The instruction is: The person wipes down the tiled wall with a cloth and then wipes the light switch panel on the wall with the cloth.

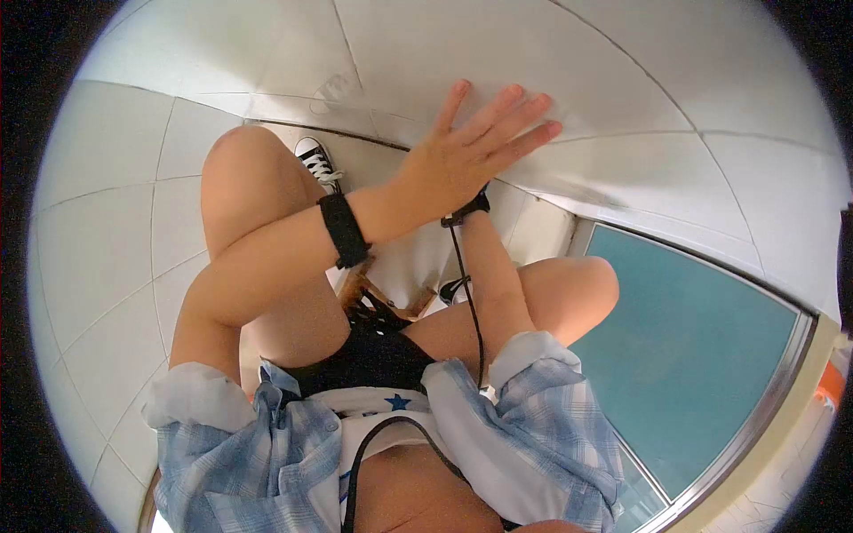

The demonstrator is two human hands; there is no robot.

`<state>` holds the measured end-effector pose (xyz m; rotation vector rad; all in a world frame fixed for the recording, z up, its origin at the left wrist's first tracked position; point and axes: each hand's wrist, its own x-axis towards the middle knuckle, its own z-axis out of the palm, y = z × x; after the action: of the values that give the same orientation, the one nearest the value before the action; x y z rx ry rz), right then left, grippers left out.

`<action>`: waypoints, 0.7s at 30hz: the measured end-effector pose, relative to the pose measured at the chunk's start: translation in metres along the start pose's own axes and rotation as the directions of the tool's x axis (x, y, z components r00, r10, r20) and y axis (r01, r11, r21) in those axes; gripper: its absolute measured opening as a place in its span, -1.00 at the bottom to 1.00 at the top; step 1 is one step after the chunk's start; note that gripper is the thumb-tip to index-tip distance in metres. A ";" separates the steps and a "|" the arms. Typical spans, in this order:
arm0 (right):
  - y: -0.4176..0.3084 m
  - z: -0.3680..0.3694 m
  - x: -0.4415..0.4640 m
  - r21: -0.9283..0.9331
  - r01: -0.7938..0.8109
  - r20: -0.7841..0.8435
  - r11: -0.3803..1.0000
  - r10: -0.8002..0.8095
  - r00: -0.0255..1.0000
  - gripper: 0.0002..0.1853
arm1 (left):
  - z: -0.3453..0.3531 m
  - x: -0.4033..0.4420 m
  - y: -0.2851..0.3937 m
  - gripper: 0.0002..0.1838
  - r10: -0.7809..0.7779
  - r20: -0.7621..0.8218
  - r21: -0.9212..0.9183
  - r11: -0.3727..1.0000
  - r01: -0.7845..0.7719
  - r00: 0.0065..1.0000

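Observation:
My left hand [458, 160] reaches across to the right in front of a white tiled wall [613, 80], its fingers stretched out and spread. Nothing is in it. Whether the fingertips touch the tiles I cannot tell. A black strap [343, 231] circles that wrist. Behind and below it, my right forearm [493, 266] comes up between the knees. My right hand is hidden behind the left one, so its fingers do not show. Around the right wrist sits a black band [468, 209], and a thin black cable [469, 302] runs down from it.
Beneath me is part of a wooden stool [355, 286]. A black-and-white sneaker [317, 163] stands by the wall's foot. A clear hook [332, 91] is on the tiles. At the right is a teal panel [693, 346] in a metal frame, with an orange object [832, 384] beyond.

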<state>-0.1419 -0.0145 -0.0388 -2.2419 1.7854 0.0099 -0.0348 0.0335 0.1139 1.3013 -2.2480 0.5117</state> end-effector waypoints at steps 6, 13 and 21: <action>-0.006 -0.029 -0.012 0.065 0.049 -0.113 0.997 -0.041 0.993 -0.59 | -0.002 0.007 0.009 -0.28 -0.050 -0.054 -0.062 0.997 0.047 0.997; 0.068 -0.104 -0.070 0.164 -0.115 -0.403 0.980 0.173 0.899 -0.58 | -0.014 0.008 0.016 -0.27 -0.087 -0.025 -0.286 0.955 0.076 0.996; 0.104 -0.142 -0.093 0.378 -0.112 -0.616 0.919 0.339 0.711 -0.57 | -0.019 0.001 -0.004 -0.26 -0.044 0.006 -0.202 0.978 0.044 0.999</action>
<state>-0.2873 0.0227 0.0924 -1.8829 2.1887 -1.1005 -0.0272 0.0411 0.1297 1.2443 -2.2020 0.2579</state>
